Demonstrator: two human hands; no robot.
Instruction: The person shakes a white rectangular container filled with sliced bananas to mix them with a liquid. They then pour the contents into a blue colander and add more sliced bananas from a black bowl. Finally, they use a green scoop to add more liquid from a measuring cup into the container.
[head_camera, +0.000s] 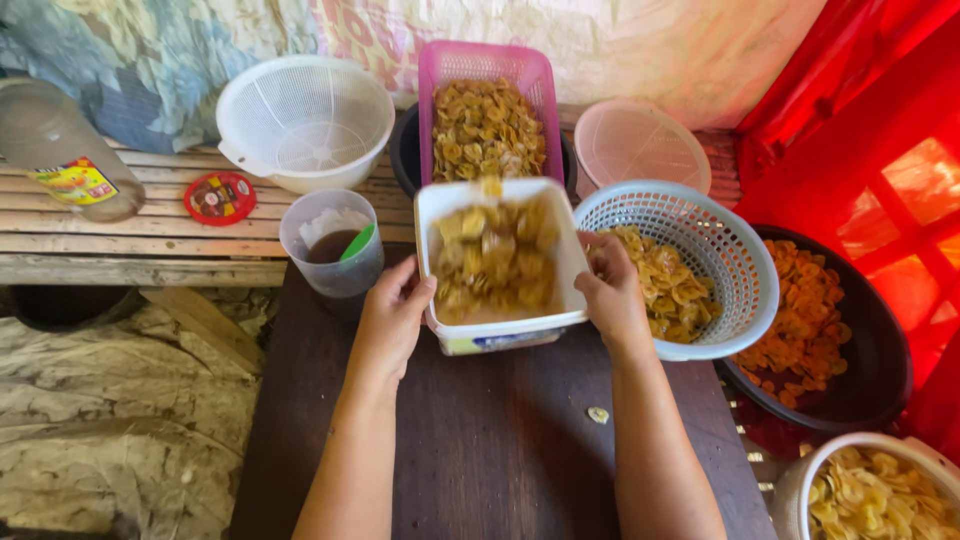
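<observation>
Tub: a white rectangular tub (498, 262) above the dark table (480, 440), blurred, apparently full of yellow chips.
Left hand (392, 318): clasps the tub's left wall.
Right hand (612, 292): grips its right wall.
Just right: white mesh basket (735, 260) holding chips; beyond it a black basin (880, 370) of orange chips.
Left: clear cup (333, 243) with a green scoop.
Behind: pink basket (486, 70) heaped with chips; empty white colander (303, 120).

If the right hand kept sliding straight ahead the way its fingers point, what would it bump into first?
Probably the pale blue basket of chips. The right hand grips the side of the white tub, fingers pointing away from the person, and the basket's rim lies just beyond them. Depth is hard to judge.
</observation>
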